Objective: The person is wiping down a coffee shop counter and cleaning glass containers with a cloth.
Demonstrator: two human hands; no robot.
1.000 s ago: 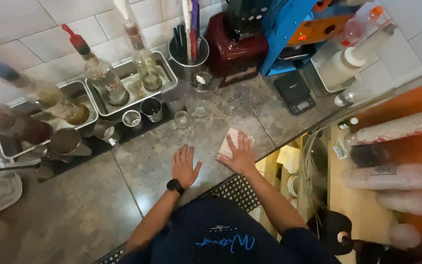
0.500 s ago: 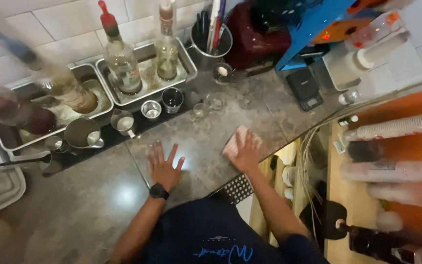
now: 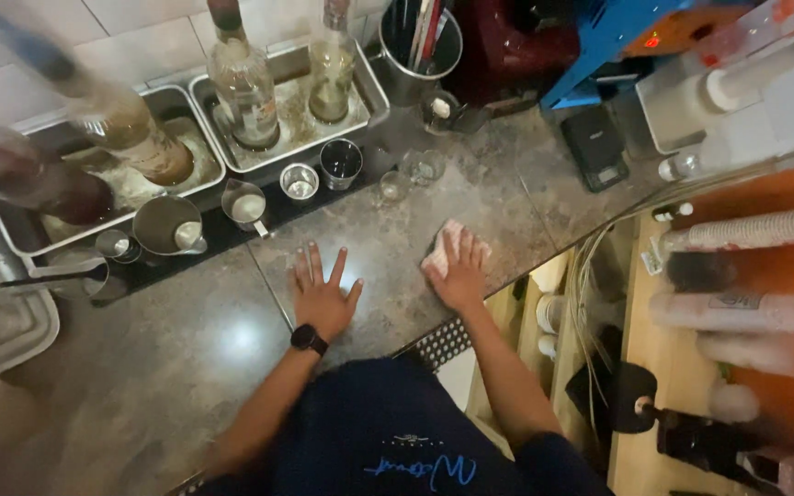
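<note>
Pink cloth (image 3: 440,250) pressed to the stone counter (image 3: 186,367).
Right hand (image 3: 459,271) lies flat on one cloth near the counter's edge; left hand (image 3: 323,296) rests spread, holding nothing. Two metal trays (image 3: 365,87) hold four bottles (image 3: 243,87).

Both hands lie flat, palms down.
The left hand (image 3: 322,292) has its fingers spread wide, pointing to 12 o'clock, wrist straight. The right hand (image 3: 460,268), at 3 o'clock from it, keeps its fingers together, forearm stretched forward.
</note>
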